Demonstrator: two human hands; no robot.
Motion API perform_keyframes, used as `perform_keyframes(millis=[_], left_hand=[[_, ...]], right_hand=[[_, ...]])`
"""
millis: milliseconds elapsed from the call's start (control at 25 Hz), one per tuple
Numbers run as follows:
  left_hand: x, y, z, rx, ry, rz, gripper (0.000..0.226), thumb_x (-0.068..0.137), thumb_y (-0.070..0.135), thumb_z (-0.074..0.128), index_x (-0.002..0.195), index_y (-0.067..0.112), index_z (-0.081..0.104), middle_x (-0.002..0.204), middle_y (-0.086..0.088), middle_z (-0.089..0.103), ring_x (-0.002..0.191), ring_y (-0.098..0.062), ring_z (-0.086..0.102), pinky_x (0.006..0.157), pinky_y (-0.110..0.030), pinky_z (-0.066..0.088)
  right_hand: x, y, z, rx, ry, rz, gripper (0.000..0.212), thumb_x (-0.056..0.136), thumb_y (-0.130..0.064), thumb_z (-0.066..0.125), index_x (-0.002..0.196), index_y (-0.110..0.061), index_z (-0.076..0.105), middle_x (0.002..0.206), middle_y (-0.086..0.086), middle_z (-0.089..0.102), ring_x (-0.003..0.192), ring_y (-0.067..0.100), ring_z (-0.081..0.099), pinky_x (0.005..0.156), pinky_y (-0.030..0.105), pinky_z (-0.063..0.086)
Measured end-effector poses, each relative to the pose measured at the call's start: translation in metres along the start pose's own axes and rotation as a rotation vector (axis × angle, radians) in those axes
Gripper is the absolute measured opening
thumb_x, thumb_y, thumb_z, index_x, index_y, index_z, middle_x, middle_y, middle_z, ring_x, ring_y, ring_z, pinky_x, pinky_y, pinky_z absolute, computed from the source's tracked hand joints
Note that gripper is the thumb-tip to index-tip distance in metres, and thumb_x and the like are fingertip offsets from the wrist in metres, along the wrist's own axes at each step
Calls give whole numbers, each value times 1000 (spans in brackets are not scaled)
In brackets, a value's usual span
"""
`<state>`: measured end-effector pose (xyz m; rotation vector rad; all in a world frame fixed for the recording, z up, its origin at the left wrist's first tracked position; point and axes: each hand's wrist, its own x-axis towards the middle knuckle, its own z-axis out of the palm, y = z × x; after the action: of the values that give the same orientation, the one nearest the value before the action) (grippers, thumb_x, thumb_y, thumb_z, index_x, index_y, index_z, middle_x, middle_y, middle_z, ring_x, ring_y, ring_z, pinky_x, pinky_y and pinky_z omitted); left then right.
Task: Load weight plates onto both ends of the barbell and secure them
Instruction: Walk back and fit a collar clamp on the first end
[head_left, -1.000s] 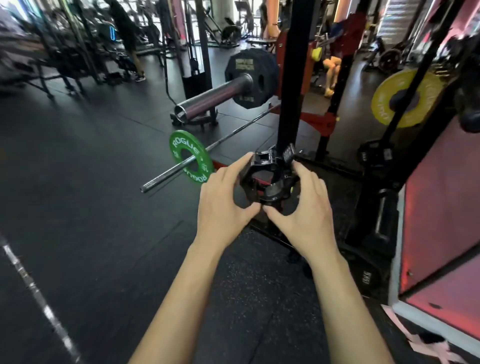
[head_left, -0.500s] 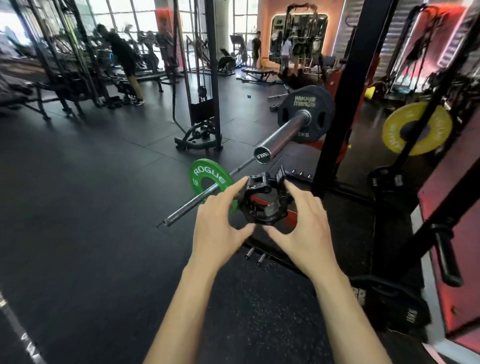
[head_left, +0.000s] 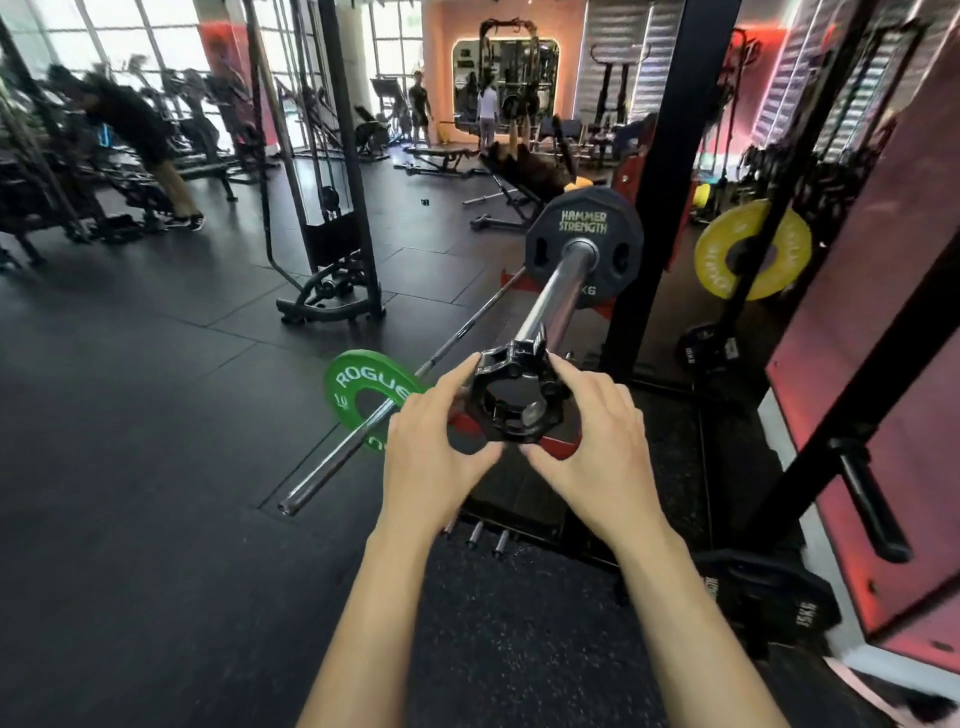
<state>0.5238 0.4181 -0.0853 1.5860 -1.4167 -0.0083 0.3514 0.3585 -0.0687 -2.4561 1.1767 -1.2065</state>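
A black barbell collar (head_left: 514, 397) sits right at the near end of the chrome barbell sleeve (head_left: 558, 291), its lever flipped up. My left hand (head_left: 434, 452) grips the collar's left side and my right hand (head_left: 597, 447) grips its right side. Farther up the sleeve, a black Hammer Strength plate (head_left: 584, 221) is loaded against the rack. Whether the collar is over the sleeve tip or just in front of it I cannot tell.
A second bar (head_left: 337, 462) with a green Rogue plate (head_left: 358, 387) lies on the floor to the left. The black rack upright (head_left: 670, 171) stands right of the sleeve. A yellow plate (head_left: 753, 249) hangs at the right. A cable machine (head_left: 332, 218) and people are farther back.
The view has tilted up and closed in on the sleeve. Both hands carried the collar up from below the sleeve end to its tip.
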Motion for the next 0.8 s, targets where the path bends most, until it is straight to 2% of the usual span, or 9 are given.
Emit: perform_keyframes(millis=[160,280,400,480,560,680,800], left_hand=[[32,-16,12,-46,-37,40,86,70,40,83,144,47,39,116,25,60,108,-7,55,96,-43,47],[46,-32,18,-79,-66,64,88,69,42,86,144,46,39,125,21,56,114,-7,49,99,-41,45],[63,-43,21,-128,-117,128,87,68,43,87,143,42,43,128,19,56,117,-9,49,101,-36,43],[74,-48,22,-177,-152,168,83,68,45,85,141,40,46,126,20,58,116,-8,51,102,-34,41],[83,-55,23,-230,-187,189,79,67,48,84,138,44,49,120,26,58,111,-6,51,99,-41,45],[91,-64,24,-303,-240,198,82,64,52,86,136,50,47,116,32,56,110,-3,51,98,-40,46],[94,-70,29,-340,-247,204,85,60,59,85,135,49,48,111,30,56,110,-3,52,97,-36,46]], right_hand=[[15,2,12,-37,34,72,86,72,-33,81,146,-33,37,124,-13,49,113,15,46,94,35,37],[20,-6,16,-122,79,101,85,72,-34,82,145,-34,38,122,-14,46,110,11,44,91,29,32],[23,-13,20,-184,119,163,86,72,-36,82,146,-34,39,121,-14,47,110,12,44,92,31,33],[27,-17,23,-195,141,212,86,71,-40,82,146,-34,39,121,-14,48,112,14,46,96,37,39],[30,-23,25,-214,141,249,86,71,-43,81,145,-35,39,125,-15,50,116,16,47,97,40,39],[31,-30,27,-288,143,281,85,71,-47,79,144,-39,37,127,-21,50,118,10,42,91,31,27],[31,-30,25,-315,134,298,86,70,-47,80,142,-45,34,121,-31,46,113,2,37,89,28,21]])
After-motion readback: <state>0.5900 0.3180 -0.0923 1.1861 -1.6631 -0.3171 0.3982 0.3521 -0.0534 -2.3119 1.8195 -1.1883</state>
